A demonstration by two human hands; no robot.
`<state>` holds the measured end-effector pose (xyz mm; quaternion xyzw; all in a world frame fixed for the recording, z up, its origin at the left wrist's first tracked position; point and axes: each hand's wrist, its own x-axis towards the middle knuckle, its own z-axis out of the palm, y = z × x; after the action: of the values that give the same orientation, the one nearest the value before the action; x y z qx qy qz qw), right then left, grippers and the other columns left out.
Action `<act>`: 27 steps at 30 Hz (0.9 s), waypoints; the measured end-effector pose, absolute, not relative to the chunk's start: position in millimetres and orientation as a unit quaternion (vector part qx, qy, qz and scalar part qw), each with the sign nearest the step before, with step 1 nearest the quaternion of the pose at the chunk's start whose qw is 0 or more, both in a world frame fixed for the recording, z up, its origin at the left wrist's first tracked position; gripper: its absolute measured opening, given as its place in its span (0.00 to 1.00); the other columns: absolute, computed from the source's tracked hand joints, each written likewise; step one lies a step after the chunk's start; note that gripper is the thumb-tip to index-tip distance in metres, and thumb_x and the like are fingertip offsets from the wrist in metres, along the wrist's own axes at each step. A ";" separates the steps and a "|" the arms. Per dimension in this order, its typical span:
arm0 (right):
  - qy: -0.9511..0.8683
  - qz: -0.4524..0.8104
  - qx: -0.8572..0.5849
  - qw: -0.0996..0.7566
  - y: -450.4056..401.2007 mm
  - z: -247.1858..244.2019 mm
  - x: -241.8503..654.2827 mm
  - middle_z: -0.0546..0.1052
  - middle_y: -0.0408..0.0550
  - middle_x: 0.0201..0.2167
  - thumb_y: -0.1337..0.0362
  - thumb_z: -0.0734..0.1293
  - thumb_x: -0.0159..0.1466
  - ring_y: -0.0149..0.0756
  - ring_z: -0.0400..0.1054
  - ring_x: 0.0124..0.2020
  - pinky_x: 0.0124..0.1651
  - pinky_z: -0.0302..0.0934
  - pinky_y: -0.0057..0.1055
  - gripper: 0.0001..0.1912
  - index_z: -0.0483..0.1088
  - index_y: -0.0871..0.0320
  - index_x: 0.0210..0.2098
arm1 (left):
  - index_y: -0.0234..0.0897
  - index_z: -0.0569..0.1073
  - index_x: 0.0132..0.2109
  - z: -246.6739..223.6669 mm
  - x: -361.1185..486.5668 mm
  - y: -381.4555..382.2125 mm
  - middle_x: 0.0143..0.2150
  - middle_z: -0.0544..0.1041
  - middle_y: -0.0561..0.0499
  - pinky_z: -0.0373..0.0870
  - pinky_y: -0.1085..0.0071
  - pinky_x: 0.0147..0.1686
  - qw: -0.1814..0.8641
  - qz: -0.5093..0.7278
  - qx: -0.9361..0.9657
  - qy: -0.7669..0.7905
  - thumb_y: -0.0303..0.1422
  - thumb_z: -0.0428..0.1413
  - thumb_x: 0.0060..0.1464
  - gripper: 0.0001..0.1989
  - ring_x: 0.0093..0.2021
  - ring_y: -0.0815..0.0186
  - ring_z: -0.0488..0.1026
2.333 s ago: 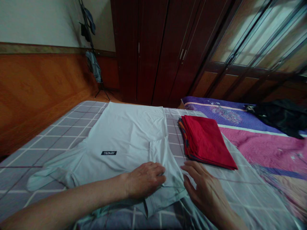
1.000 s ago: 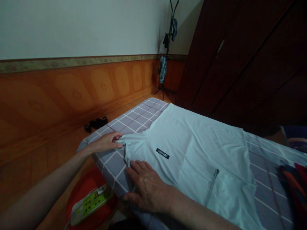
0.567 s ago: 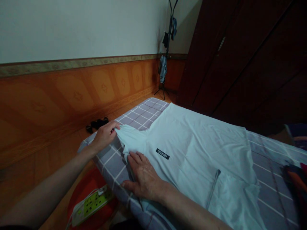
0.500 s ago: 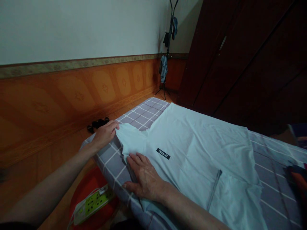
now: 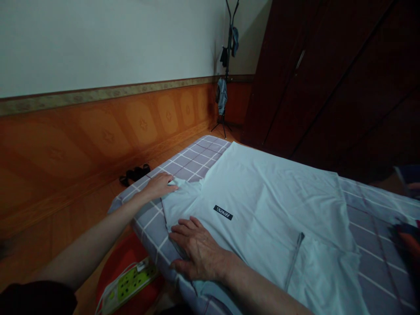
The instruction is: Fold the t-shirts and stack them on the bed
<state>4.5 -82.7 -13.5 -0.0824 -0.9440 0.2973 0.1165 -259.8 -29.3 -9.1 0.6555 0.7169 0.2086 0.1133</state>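
Observation:
A pale T-shirt (image 5: 262,192) with a small black printed label lies spread over a grey checked bed cover (image 5: 203,157). My left hand (image 5: 160,186) pinches the edge of the shirt's sleeve near the side of the bed. Lower down, my right hand (image 5: 197,249) rests flat on the shirt's near edge, fingers stretched out and thumb apart. A dark seam or strip runs across the shirt's lower right part.
Below the bed's near side, a green and white power strip (image 5: 131,282) rests on a red round surface (image 5: 114,256). Dark sandals (image 5: 134,174) lie on the floor beyond. A coat stand (image 5: 226,70) holds garments by the dark wardrobe (image 5: 328,87). Dark clothing (image 5: 407,245) lies at right.
My left hand has moved right, towards the shirt's body, and the sleeve it holds has bunched. My right hand has stayed on the near edge with little movement.

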 end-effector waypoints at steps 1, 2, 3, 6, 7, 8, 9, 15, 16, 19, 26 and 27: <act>-0.944 0.295 -0.082 0.121 -82.6 -14.7 4.6 0.68 0.52 0.55 0.56 0.69 0.57 0.46 0.54 0.61 0.64 0.40 0.47 0.27 0.65 0.59 0.53 | 0.38 0.68 0.23 -8.6 -258.5 -28.6 0.24 0.70 0.52 0.64 0.70 0.33 0.134 0.214 0.653 0.714 0.42 0.57 0.41 0.12 0.31 0.62 0.68; -0.945 0.292 -0.082 0.124 -82.7 -15.7 4.6 0.68 0.52 0.55 0.56 0.69 0.57 0.46 0.54 0.61 0.64 0.40 0.47 0.27 0.65 0.59 0.53 | 0.37 0.68 0.24 -7.9 -258.2 -28.7 0.24 0.70 0.53 0.64 0.70 0.31 0.156 0.222 0.649 0.711 0.41 0.56 0.41 0.11 0.29 0.63 0.68; -0.945 0.290 -0.082 0.127 -82.9 -16.6 4.5 0.68 0.52 0.55 0.56 0.69 0.57 0.46 0.54 0.60 0.64 0.40 0.47 0.26 0.65 0.59 0.53 | 0.36 0.69 0.26 -7.2 -258.8 -29.1 0.24 0.70 0.53 0.64 0.71 0.30 0.177 0.234 0.643 0.707 0.40 0.54 0.43 0.11 0.28 0.63 0.68; -0.948 0.279 -0.082 0.133 -83.3 -18.4 3.6 0.69 0.52 0.54 0.56 0.68 0.57 0.45 0.55 0.59 0.63 0.41 0.46 0.24 0.66 0.58 0.51 | 0.33 0.70 0.34 -3.4 -260.8 -30.5 0.28 0.72 0.52 0.65 0.72 0.26 0.219 0.282 0.618 0.700 0.39 0.50 0.45 0.14 0.28 0.64 0.70; -0.949 0.273 -0.082 0.135 -83.3 -18.9 3.0 0.70 0.52 0.53 0.56 0.68 0.57 0.45 0.55 0.59 0.62 0.42 0.46 0.24 0.66 0.58 0.50 | 0.33 0.69 0.36 -0.9 -259.4 -30.8 0.29 0.73 0.52 0.65 0.72 0.25 0.225 0.298 0.610 0.699 0.39 0.49 0.45 0.14 0.28 0.65 0.71; -0.950 0.267 -0.082 0.138 -83.2 -19.4 2.3 0.70 0.52 0.51 0.57 0.68 0.57 0.45 0.56 0.58 0.61 0.44 0.45 0.22 0.67 0.58 0.49 | 0.33 0.69 0.37 2.7 -255.9 -31.5 0.30 0.73 0.51 0.65 0.72 0.25 0.228 0.312 0.603 0.698 0.38 0.49 0.45 0.14 0.28 0.65 0.71; -0.951 0.262 -0.083 0.141 -83.0 -20.0 1.6 0.71 0.52 0.50 0.57 0.67 0.57 0.45 0.57 0.57 0.59 0.47 0.44 0.21 0.67 0.58 0.48 | 0.33 0.68 0.38 7.6 -249.8 -32.7 0.31 0.74 0.51 0.66 0.72 0.26 0.227 0.327 0.598 0.695 0.37 0.49 0.45 0.14 0.28 0.64 0.71; -0.963 0.212 -0.066 0.154 -82.9 -25.7 -0.7 0.71 0.49 0.39 0.60 0.65 0.57 0.41 0.62 0.45 0.50 0.55 0.37 0.10 0.68 0.58 0.38 | 0.37 0.73 0.46 51.5 -180.4 -59.4 0.49 0.74 0.48 0.63 0.67 0.52 0.220 0.223 0.784 0.536 0.29 0.49 0.49 0.17 0.50 0.61 0.70; -0.965 0.200 -0.063 0.156 -83.1 -26.7 -0.7 0.71 0.48 0.37 0.60 0.65 0.57 0.41 0.62 0.44 0.49 0.55 0.36 0.09 0.68 0.58 0.36 | 0.38 0.74 0.46 56.8 -171.3 -63.9 0.51 0.74 0.48 0.62 0.68 0.53 0.233 0.171 0.817 0.498 0.29 0.50 0.50 0.16 0.51 0.62 0.70; -0.969 0.174 -0.058 0.165 -83.8 -28.9 -0.5 0.70 0.47 0.34 0.60 0.64 0.57 0.39 0.62 0.40 0.47 0.56 0.34 0.08 0.67 0.58 0.32 | 0.38 0.75 0.47 62.6 -159.8 -67.1 0.47 0.76 0.49 0.66 0.70 0.47 0.224 0.104 0.829 0.503 0.31 0.50 0.53 0.15 0.43 0.63 0.73; -0.972 0.161 -0.053 0.164 -84.4 -28.4 0.1 0.70 0.47 0.34 0.59 0.65 0.57 0.39 0.63 0.41 0.46 0.58 0.34 0.09 0.67 0.58 0.33 | 0.39 0.76 0.44 39.4 -163.2 -35.6 0.42 0.77 0.49 0.66 0.69 0.44 0.114 0.113 0.823 0.545 0.30 0.49 0.56 0.13 0.43 0.61 0.73; -0.972 0.161 -0.051 0.163 -84.5 -28.2 0.4 0.70 0.47 0.35 0.59 0.65 0.57 0.39 0.63 0.41 0.47 0.58 0.34 0.09 0.67 0.58 0.33 | 0.39 0.75 0.46 33.8 -160.5 -30.5 0.44 0.77 0.49 0.66 0.69 0.46 0.106 0.111 0.833 0.531 0.29 0.48 0.56 0.14 0.44 0.61 0.72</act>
<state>0.4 -84.5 -28.2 -0.0510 -0.9722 0.1606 0.1628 -160.5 -30.5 33.8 0.8332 0.5313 0.1107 0.1060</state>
